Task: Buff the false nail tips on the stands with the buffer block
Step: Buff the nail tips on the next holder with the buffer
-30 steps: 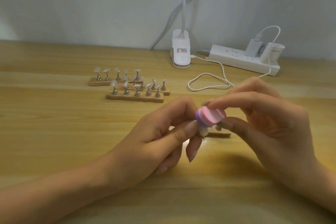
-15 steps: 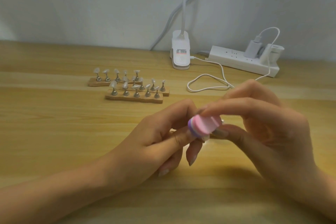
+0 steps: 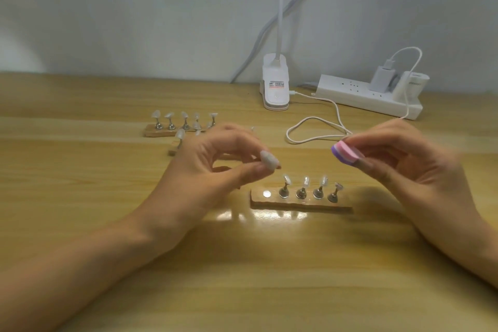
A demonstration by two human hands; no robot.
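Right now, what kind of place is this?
Likely a home or small-studio nail-craft desk: wooden stands holding false nail tips, a buffer block in the right hand, a clip-on lamp and power strip.

Bright, even light falls from above. White glare sits on the glossy table [image 3: 80,197] just in front of the near stand [image 3: 301,205], with soft shadows under both hands. The left hand [image 3: 215,170] and right hand [image 3: 404,167] are smeared by motion. The nail tip [image 3: 268,161] pinched in the left and the buffer block [image 3: 346,152] pinched in the right look soft. The far stands [image 3: 161,129] are blurry.
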